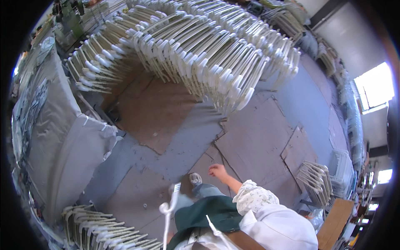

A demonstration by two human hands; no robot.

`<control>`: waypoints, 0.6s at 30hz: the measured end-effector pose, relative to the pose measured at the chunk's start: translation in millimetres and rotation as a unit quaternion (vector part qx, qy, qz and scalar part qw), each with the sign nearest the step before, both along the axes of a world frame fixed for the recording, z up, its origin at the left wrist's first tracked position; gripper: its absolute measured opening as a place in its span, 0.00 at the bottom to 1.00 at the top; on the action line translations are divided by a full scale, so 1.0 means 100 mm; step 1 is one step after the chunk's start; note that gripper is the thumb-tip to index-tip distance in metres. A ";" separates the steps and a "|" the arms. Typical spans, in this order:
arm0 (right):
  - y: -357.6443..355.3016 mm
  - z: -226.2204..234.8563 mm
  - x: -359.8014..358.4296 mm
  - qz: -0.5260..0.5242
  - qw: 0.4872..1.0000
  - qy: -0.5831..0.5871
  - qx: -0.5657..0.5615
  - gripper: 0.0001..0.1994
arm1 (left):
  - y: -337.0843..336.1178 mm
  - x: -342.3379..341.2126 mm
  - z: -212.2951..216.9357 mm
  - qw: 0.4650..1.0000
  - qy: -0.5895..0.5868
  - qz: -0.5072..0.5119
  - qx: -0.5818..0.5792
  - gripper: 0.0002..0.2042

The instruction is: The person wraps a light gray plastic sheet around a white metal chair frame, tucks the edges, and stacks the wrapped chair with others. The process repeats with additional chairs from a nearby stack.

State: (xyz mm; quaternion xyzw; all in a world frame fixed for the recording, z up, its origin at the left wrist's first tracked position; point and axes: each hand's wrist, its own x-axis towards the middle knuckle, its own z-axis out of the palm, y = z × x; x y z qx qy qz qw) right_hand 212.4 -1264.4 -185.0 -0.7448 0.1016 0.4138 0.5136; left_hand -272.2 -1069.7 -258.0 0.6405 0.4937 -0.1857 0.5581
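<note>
Head view: the right hand hangs a little right of and below the middle of the frame, over the cardboard; fingers loosely curled, nothing seen in its grip, apart from everything around it; arm in a patterned sleeve, probably swung out free for balance; the left hand is not clearly made out at the bottom edge, so cannot tell whether it grips anything; nearest that side, a white rod with a curled end and a pale tag stands roughly upright at lower middle; a second white rod slants across the green apron; both likely held close to the body for carrying, though any grip is hidden; one shoe shows just left of the right hand.

Across the top, long rows of metal frames with white wrapped parts stand nested tight, likely to save floor; another row at lower left, a small group at right; cardboard lies in overlapping sheets, presumably to keep the finish from scuffing; grey cloth drapes over a bulky pile at left, maybe as a dust cover; a brown board sits tilted at lower right.
</note>
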 end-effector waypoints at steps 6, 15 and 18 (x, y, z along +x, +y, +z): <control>-0.38 0.18 1.33 -0.175 0.980 0.058 0.070 0.12 | 0.61 1.91 0.15 0.994 -0.007 0.106 0.027 0.11; -1.23 -0.07 3.24 -0.402 0.905 0.119 0.075 0.09 | 1.11 5.73 0.06 0.997 -0.073 -0.003 0.008 0.07; -1.51 -0.53 4.62 -0.421 0.894 0.031 0.151 0.18 | 0.88 7.06 0.01 0.993 -0.109 0.046 -0.023 0.09</control>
